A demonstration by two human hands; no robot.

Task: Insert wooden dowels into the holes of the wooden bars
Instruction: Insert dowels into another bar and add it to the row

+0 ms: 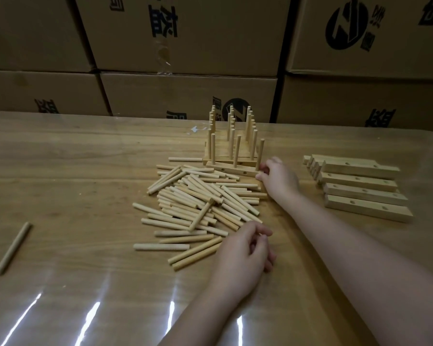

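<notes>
Many dowels, likely light, stiff, roll-prone: pinch mid-length | right hand pinched bar end | left hand curled, hold unclear

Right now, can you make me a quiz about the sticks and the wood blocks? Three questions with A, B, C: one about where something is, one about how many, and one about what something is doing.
1. Where is the stack of empty bars?
A. On the right side of the table
B. On a chair
C. On the floor

2. How many dowels lie all alone at the table's far left?
A. Four
B. One
C. None

3. What is the right hand doing?
A. Lying flat on the table
B. Waving up in the air
C. Gripping the end of a bar

Answers:
1 A: the stack lies on the tabletop, to the right of the right hand.
2 B: a single lone dowel lies there, away from the others.
3 C: its fingers curl round the right end of the front bar.
</notes>
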